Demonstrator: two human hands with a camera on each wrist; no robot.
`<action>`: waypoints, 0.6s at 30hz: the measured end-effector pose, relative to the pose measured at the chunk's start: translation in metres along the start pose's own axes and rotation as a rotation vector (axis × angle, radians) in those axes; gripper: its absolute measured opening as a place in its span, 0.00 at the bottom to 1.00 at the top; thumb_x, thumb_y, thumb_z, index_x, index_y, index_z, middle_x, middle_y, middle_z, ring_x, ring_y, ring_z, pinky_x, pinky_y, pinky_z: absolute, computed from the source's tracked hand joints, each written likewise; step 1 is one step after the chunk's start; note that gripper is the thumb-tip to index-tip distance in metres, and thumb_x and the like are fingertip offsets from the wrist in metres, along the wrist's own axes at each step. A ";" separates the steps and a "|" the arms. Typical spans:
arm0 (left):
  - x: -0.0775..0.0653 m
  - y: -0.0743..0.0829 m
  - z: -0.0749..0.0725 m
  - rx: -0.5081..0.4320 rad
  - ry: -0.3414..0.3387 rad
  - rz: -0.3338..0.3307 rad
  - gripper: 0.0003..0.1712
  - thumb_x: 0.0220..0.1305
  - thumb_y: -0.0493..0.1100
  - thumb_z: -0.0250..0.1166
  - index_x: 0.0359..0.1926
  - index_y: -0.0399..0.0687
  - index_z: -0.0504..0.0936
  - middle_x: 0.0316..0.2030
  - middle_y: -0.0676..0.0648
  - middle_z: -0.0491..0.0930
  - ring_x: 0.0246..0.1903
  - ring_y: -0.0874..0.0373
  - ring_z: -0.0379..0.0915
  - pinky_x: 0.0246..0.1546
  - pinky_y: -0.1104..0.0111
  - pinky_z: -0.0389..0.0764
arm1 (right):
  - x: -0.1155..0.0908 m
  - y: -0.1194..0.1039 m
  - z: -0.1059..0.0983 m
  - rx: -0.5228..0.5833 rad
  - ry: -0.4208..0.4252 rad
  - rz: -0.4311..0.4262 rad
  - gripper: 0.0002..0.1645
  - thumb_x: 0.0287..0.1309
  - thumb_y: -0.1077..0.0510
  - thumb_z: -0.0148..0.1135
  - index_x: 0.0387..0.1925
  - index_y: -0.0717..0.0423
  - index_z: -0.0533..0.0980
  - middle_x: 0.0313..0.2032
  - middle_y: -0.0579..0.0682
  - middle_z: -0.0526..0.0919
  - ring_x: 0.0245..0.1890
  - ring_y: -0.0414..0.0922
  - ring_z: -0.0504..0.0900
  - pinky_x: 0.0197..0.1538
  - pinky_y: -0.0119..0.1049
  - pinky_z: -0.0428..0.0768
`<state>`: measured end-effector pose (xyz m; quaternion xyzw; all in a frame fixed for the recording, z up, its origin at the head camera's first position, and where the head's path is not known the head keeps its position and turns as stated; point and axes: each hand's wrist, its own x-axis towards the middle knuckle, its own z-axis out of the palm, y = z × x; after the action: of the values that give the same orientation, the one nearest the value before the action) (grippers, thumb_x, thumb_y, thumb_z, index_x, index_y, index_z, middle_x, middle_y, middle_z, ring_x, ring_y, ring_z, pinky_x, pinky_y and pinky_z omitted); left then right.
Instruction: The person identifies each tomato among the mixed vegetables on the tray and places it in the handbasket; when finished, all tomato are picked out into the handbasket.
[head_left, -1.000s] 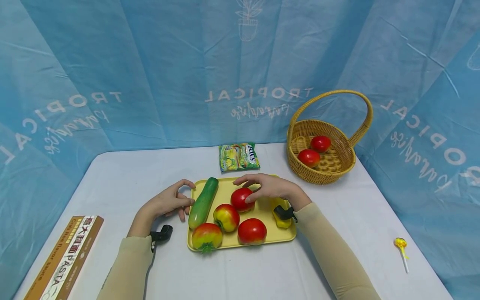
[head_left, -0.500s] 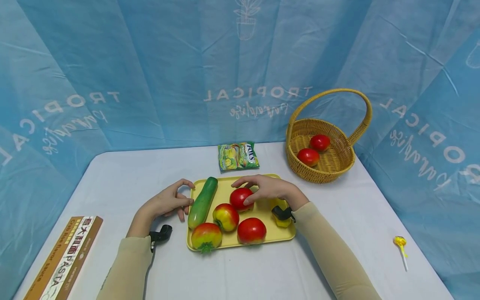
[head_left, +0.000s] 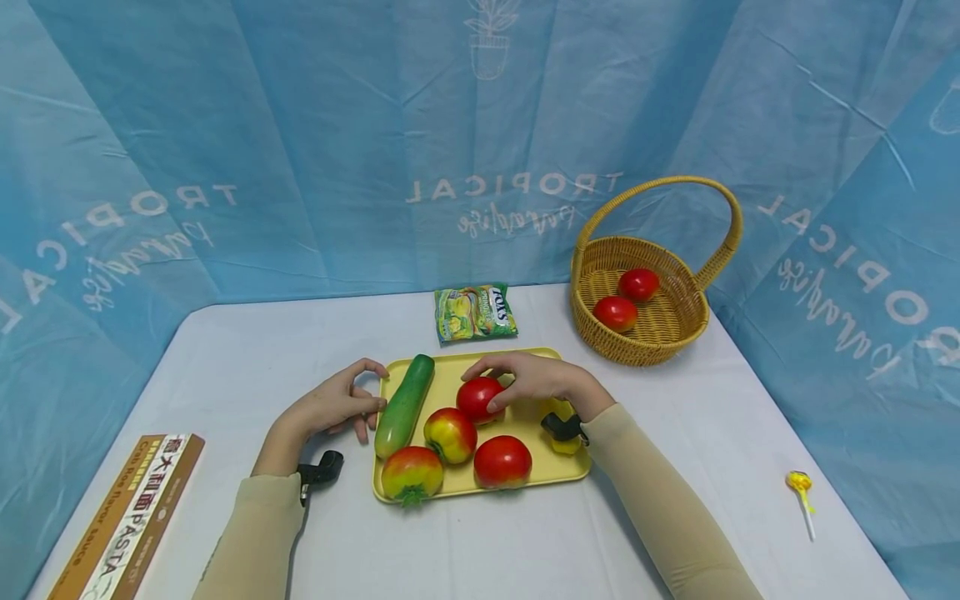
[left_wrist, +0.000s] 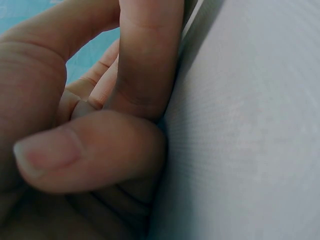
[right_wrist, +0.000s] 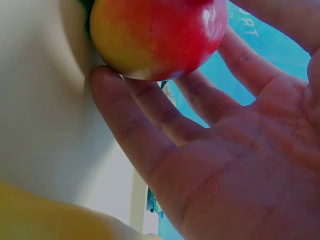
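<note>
A shallow yellow tray (head_left: pixel 543 477) lies mid-table in the head view. My right hand (head_left: pixel 534 377) reaches over it and grips a shiny red round fruit (head_left: pixel 478 400), thumb on the near side, fingers on the far side. In the right wrist view the same fruit (right_wrist: pixel 157 37) shows a yellowish flank against my fingertips. My left hand (head_left: pixel 333 404) is at the tray's left edge, fingers loosely bent and fingertips right at the rim beside a green cucumber-like vegetable (head_left: pixel 405 407). The left wrist view shows its bent fingers (left_wrist: pixel 147 60) and the white cloth, with nothing held.
Also on the tray are a red-yellow fruit (head_left: pixel 451 435), a leafy-topped fruit (head_left: pixel 412 472), another red fruit (head_left: pixel 502 462) and a yellow item (head_left: pixel 564 442). Around it are a candy bag (head_left: pixel 475 313), wicker basket (head_left: pixel 637 354) with two red fruits, pasta box (head_left: pixel 127 521) and lollipop (head_left: pixel 800 483).
The right fingertips have come down slightly closer around the red fruit, which shows a slight shift left. The left hand stays where it was.
</note>
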<state>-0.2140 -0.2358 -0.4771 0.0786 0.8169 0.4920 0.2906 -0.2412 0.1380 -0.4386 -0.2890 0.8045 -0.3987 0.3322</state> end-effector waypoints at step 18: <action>0.000 0.000 0.000 0.010 0.003 -0.003 0.31 0.73 0.45 0.67 0.69 0.51 0.62 0.25 0.46 0.86 0.20 0.50 0.86 0.13 0.74 0.61 | -0.006 -0.008 -0.003 -0.016 0.069 -0.005 0.29 0.65 0.54 0.73 0.66 0.34 0.78 0.67 0.45 0.79 0.67 0.48 0.75 0.71 0.51 0.73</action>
<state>-0.2134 -0.2356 -0.4770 0.0781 0.8199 0.4877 0.2895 -0.2381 0.1397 -0.4293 -0.2798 0.8178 -0.4030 0.3007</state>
